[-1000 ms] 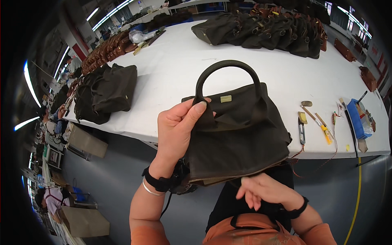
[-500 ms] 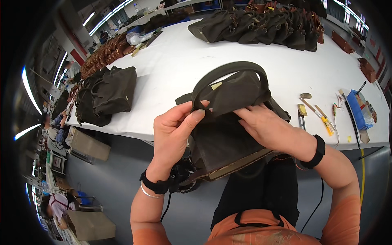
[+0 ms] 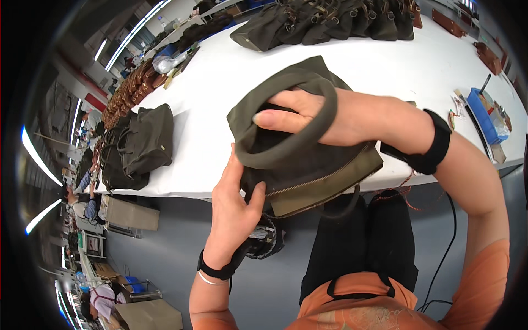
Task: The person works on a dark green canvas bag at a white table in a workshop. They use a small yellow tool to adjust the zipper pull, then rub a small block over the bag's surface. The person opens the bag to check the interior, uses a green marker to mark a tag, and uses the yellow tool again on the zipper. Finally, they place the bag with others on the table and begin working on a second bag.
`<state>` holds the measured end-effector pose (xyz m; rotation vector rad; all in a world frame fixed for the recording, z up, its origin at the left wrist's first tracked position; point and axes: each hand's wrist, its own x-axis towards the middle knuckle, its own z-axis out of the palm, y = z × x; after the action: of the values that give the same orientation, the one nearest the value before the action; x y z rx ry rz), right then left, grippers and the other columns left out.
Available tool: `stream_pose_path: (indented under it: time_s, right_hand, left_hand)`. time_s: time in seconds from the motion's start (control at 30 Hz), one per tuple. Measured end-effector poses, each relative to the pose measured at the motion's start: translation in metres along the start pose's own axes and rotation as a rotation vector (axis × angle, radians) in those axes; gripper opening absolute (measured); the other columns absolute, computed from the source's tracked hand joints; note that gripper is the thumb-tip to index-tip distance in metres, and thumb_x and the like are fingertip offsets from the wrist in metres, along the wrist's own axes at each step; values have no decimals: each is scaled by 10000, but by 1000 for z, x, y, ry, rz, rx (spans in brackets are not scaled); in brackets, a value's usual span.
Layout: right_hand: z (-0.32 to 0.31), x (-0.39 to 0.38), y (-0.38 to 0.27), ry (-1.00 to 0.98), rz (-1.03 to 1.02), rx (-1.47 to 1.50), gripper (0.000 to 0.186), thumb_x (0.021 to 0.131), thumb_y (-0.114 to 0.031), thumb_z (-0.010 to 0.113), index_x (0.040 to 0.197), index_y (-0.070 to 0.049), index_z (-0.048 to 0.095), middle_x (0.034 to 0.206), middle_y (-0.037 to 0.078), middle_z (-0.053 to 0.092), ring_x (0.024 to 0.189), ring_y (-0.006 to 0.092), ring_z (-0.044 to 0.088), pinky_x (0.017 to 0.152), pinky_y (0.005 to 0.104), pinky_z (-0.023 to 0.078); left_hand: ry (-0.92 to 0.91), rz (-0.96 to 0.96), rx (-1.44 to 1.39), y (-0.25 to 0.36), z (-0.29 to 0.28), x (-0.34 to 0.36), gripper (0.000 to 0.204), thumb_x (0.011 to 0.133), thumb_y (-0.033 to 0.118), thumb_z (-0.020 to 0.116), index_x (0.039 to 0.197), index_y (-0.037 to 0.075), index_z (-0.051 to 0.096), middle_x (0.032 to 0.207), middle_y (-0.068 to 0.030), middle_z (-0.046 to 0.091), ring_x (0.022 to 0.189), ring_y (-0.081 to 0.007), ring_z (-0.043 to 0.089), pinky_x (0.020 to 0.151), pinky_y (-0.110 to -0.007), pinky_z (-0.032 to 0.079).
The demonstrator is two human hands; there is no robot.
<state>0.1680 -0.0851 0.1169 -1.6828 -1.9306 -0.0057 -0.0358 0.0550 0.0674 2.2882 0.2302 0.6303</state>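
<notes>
A dark olive bag (image 3: 297, 159) is lifted at the white table's front edge, with a loop handle (image 3: 258, 159) and a long zipper (image 3: 308, 186) facing me. My left hand (image 3: 234, 203) grips its lower left side, thumb forward and other fingertips partly behind it. My right hand (image 3: 330, 118) reaches across through the handle loop into a fold or opening; its thumb lies stretched out and apart from the bent forefinger, and the remaining fingers are hidden.
Olive bags (image 3: 143, 143) lie at the left, more (image 3: 324, 22) along the back beside brown leather pieces (image 3: 489, 58). Brown items (image 3: 129, 88) are piled back left. A blue tool box (image 3: 487, 115) stands right on the white table (image 3: 412, 66). Co-workers (image 3: 104, 300) sit at the left.
My right hand has risen from below the bag and moved in through the handle. My left hand has left the handle for the bag's lower side. The bag's top is folded and turned.
</notes>
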Motion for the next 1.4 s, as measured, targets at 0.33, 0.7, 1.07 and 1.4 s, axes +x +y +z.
stream_pose_path:
  time_s: [0.33, 0.7, 1.07, 1.4]
  right_hand:
    - [-45, 27, -9, -236, 640, 338, 958, 831, -846, 313, 1520, -180, 320, 1550, 110, 325, 1400, 328, 339, 813, 489, 544]
    - [-59, 18, 10, -354, 811, 546, 1102, 768, -906, 275, 1552, -139, 175, 1596, 215, 99, 1387, 577, 163, 972, 704, 381]
    - [-58, 10, 8, -395, 806, 546, 1000, 811, -870, 280, 1548, -197, 218, 1579, 240, 155, 1391, 548, 207, 975, 656, 409]
    - [-58, 5, -15, -413, 816, 463, 732, 974, -619, 296, 1547, -170, 224, 1576, 123, 257, 1323, 388, 403, 905, 460, 538]
  left_hand:
    - [-289, -135, -302, 15, -38, 41, 821, 762, -153, 575, 1509, -13, 266, 1336, -139, 514, 1127, -142, 564, 928, -241, 470]
    - [-334, -27, 72, 30, -42, 62, 543, 812, 167, 759, 1292, -18, 587, 1268, -260, 580, 980, -208, 661, 740, -276, 532]
    - [-283, 469, 502, 43, -35, 29, 521, 624, 265, 860, 1060, 28, 700, 1459, -218, 429, 1353, -397, 400, 1088, -515, 346]
    - [-58, 511, 239, 22, -4, -3, 204, 680, 18, 805, 865, 77, 742, 898, -44, 722, 995, -268, 680, 1084, -532, 377]
